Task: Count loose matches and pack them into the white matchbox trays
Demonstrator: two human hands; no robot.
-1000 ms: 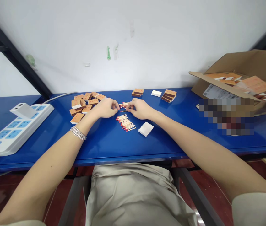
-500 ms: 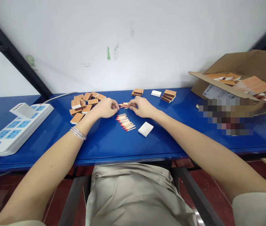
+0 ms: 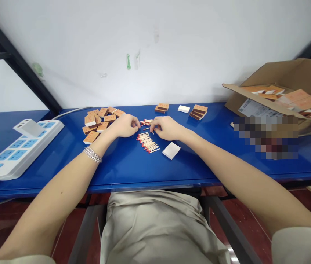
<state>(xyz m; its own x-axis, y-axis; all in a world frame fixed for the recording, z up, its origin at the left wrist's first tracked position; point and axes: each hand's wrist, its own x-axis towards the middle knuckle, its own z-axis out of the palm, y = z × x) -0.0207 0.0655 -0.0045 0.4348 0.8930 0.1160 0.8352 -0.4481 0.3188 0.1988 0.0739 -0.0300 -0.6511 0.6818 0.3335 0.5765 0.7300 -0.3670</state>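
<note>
My right hand (image 3: 166, 127) bends over the matches, its fingers pinched; the end of a pale match (image 3: 152, 132) shows under the fingertips. Across from it, my left hand (image 3: 129, 125) has its fingers curled together beside the loose pile of matches (image 3: 146, 122); anything in its fingertips is too small to make out. Closer to me lies a slanting row of red-headed matches (image 3: 147, 143), side by side with heads to the left. A white matchbox tray (image 3: 171, 150) sits on the blue table (image 3: 133, 168), right of that row.
Several brown matchboxes (image 3: 91, 137) are heaped at the left. Towards the wall stand smaller matchbox stacks (image 3: 198, 112) and a white tray (image 3: 183, 109). A power strip (image 3: 20, 146) lies far left; an open cardboard box (image 3: 265, 104) holding more boxes stands right.
My right hand has drawn slightly down towards the match row, away from the loose pile. More of the pile shows between the hands. My left hand has hardly moved.
</note>
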